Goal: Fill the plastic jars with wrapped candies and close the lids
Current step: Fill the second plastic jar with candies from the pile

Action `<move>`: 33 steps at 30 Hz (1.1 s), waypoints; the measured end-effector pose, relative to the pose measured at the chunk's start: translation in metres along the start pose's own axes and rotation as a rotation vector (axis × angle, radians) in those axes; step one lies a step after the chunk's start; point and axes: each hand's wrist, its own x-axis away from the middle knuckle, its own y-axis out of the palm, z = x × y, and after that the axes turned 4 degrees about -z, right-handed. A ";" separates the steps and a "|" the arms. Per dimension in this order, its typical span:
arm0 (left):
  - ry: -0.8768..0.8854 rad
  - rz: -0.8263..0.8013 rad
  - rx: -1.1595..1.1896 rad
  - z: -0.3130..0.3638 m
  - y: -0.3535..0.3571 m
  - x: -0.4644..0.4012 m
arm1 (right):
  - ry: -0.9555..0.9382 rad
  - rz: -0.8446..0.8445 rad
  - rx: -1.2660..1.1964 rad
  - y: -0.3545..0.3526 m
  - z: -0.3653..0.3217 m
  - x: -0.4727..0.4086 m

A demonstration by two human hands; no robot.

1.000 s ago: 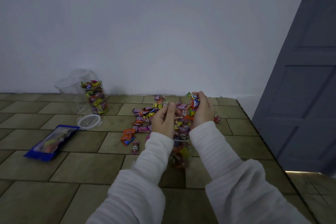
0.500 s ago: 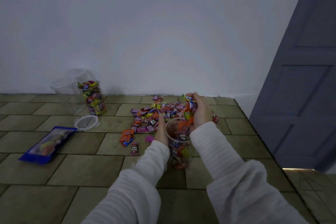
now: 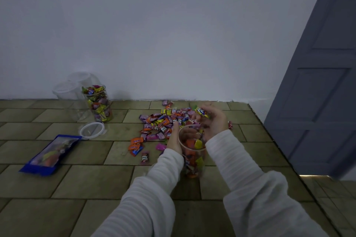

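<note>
A clear plastic jar [image 3: 192, 157] stands on the tiled floor in front of me, partly filled with wrapped candies. My left hand [image 3: 174, 140] grips its left side near the rim. Above the mouth, my right hand [image 3: 213, 123] is cupped around a few candies, a yellow-blue one [image 3: 201, 112] at its fingertips. A heap of loose wrapped candies [image 3: 165, 121] lies just behind the jar. Another jar [image 3: 98, 104], full of candies and without a lid, stands at the back left by the wall.
Two empty clear jars [image 3: 67, 92] stand beside the full one. A round clear lid [image 3: 92, 130] lies on the floor before them. A blue candy bag [image 3: 51, 152] lies at the left. A grey-blue door [image 3: 317, 82] fills the right side.
My left hand dropped from above the jar's mouth to its left side. My right hand stayed over the mouth and shed most of its candies into the jar.
</note>
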 end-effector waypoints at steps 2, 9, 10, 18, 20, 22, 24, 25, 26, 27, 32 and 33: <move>0.010 0.018 -0.016 -0.003 -0.003 -0.003 | -0.045 -0.012 -0.081 -0.001 0.001 0.000; 0.039 0.027 -0.012 -0.008 -0.012 -0.017 | -0.137 -0.078 0.056 -0.002 0.004 0.000; 0.037 0.022 -0.015 -0.007 -0.012 -0.017 | -0.165 -0.076 0.172 -0.003 0.004 0.000; -0.039 -0.021 0.026 -0.001 -0.007 -0.009 | -0.238 -0.342 1.237 -0.022 -0.024 0.008; -0.031 -0.053 0.052 -0.002 -0.008 -0.011 | -0.240 -0.335 1.207 -0.026 -0.024 0.005; -0.038 -0.059 0.055 -0.002 -0.008 -0.011 | -0.253 -0.300 1.114 -0.029 -0.022 -0.001; -0.038 -0.066 0.022 0.000 -0.008 -0.010 | -0.239 -0.238 1.053 -0.033 -0.018 -0.009; -0.040 -0.060 -0.010 0.001 -0.008 -0.008 | -0.219 -0.206 1.070 -0.037 -0.014 -0.016; -0.049 -0.043 -0.046 0.002 -0.009 -0.007 | -0.191 -0.189 1.110 -0.040 -0.010 -0.022; -0.077 -0.030 -0.065 0.002 -0.011 -0.005 | -0.156 -0.185 1.168 -0.044 -0.007 -0.029; 0.002 0.160 -0.479 0.009 -0.027 -0.011 | 0.000 -0.209 1.378 -0.055 0.004 -0.060; 0.044 0.192 -0.583 0.012 -0.031 -0.016 | 0.012 -0.217 1.415 -0.055 0.005 -0.065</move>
